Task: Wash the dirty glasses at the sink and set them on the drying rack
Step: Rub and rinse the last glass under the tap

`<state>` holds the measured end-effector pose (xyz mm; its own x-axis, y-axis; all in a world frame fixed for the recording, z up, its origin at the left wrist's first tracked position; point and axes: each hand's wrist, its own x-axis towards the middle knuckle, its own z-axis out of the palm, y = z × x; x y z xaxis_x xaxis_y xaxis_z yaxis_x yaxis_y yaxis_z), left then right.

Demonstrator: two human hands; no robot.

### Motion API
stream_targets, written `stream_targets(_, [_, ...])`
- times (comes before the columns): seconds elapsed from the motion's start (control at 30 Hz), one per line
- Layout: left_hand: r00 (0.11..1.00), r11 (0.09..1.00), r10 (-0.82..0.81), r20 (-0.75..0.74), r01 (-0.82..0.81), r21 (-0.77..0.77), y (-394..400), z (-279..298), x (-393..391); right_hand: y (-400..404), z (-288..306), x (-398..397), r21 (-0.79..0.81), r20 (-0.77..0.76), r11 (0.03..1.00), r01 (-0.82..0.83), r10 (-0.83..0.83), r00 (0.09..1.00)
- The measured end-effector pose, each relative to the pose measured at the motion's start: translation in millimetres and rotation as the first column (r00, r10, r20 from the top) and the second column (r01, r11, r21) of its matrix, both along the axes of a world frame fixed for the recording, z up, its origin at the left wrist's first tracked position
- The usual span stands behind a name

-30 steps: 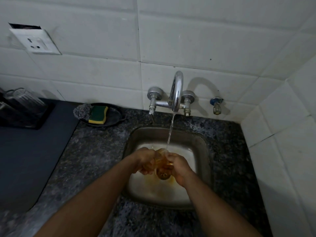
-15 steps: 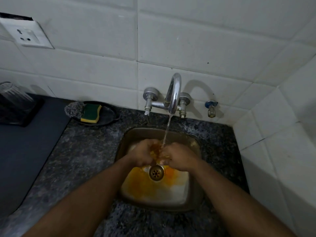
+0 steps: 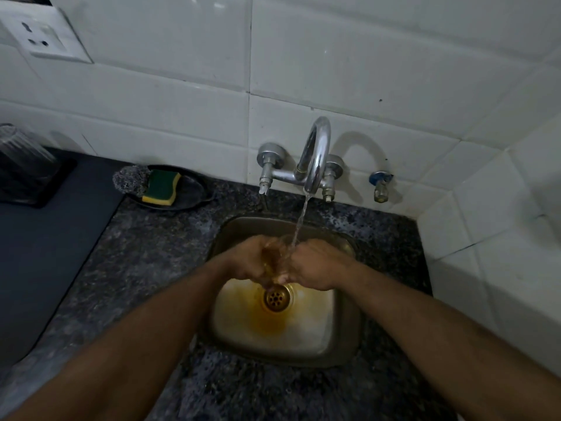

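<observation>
- Hands met over the sink: I had the left hand and the right hand facing each other, with the glass between them.
- Glass sat under the tap, above the drain; the water stream fell onto it right at the gap between my hands.
- Left fingers curled round the glass's left side, clamped on it.
- Right fingers curled in against its right side; I read that as a grip on the glass too, though the fingertips were hidden behind it.
- Glass looked amber-tinted and blurred by the water, so I could not tell whether it stood upright or tilted.
- Orange-brown stain spread over the sink floor around the drain.
- Counter of dark speckled stone ringed the sink.
- Dish, black, lay on the counter left of the tap, carrying a sponge with its green side up and a scrubber touching it on the left.
- Rack, dark, sat at the far left edge on a grey mat, with a clear ribbed glass standing in it.
- Socket was on the white tiled wall, upper left.
- Valve with a blue handle stuck out of the wall right of the tap.
</observation>
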<state>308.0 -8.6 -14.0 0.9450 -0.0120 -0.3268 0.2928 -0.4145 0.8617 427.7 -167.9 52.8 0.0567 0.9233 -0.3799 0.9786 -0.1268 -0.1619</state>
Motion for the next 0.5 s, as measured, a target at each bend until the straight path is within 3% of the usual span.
stream_targets(0.07, [0.95, 0.966, 0.257, 0.176, -0.26, -0.007, -8.9, -7.5, 0.9, 5.3, -8.8, -0.8, 0.048, -0.227, 0.984, 0.174, -0.159, 0.961])
stream_targets(0.1, [0.893, 0.924, 0.35, 0.281, -0.378, 0.05, -15.8, -11.0, 2.1, 6.6, -15.9, -0.8, 0.063, -0.371, 0.952, 0.3, -0.256, 0.893])
stream_targets(0.17, [0.782, 0.78, 0.434, 0.448, -0.575, 0.248, -26.8, -14.8, 3.8, 7.3, -22.5, -3.4, 0.084, -0.546, 0.879, 0.47, -0.354, 0.759])
stream_targets(0.2, [0.764, 0.741, 0.446, 0.466, -0.607, 0.286, -26.6, -18.0, 4.5, 7.3, -22.7, -4.8, 0.101, -0.557, 0.872, 0.479, -0.349, 0.754])
stream_targets(0.23, [0.797, 0.794, 0.432, 0.422, -0.558, 0.242, -22.0, -18.4, 5.5, 5.8, -21.4, -3.4, 0.126, -0.497, 0.894, 0.431, -0.319, 0.807])
stream_targets(0.3, [0.96, 0.968, 0.249, 0.131, -0.252, 0.009, -4.1, -15.6, 5.2, 2.0, -14.7, 0.0, 0.12, -0.206, 0.966, 0.229, -0.201, 0.958])
stream_targets(0.37, [0.991, 0.991, -0.059, -0.118, 0.044, -0.127, 12.4, -7.6, 1.8, -0.3, -10.0, 3.6, 0.061, 0.037, 0.995, 0.082, -0.084, 0.996])
stream_targets(0.43, [0.993, 0.996, -0.042, -0.113, 0.033, -0.084, 16.4, -6.3, 2.5, 0.2, -9.2, -1.3, 0.062, 0.006, 0.992, 0.106, -0.107, 0.994])
stream_targets(0.5, [0.978, 0.98, 0.177, 0.11, -0.185, 0.069, 2.9, -7.7, 7.5, 3.0, -13.2, -7.3, 0.084, -0.248, 0.933, 0.351, -0.321, 0.914])
